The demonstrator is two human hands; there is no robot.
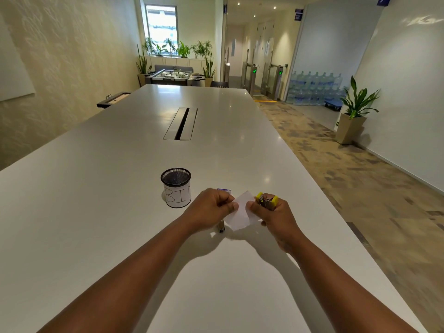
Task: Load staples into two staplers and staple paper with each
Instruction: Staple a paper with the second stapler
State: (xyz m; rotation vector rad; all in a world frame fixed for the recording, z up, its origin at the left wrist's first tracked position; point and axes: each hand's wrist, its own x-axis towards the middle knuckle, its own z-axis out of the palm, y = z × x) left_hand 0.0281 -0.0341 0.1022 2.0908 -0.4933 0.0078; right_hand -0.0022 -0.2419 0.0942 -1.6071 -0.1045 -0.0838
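Two hands share the work above the tabletop (96,188): our left hand (211,209) pinches the paper slip (240,212), light and floppy, by its edge, while our right hand (274,217) curls round the small, rigid yellow stapler (266,200), best squeezed at its ends.

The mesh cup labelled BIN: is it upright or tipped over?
Upright. The mesh cup stands on its base on the white table, its open round rim facing up and its label reading level.
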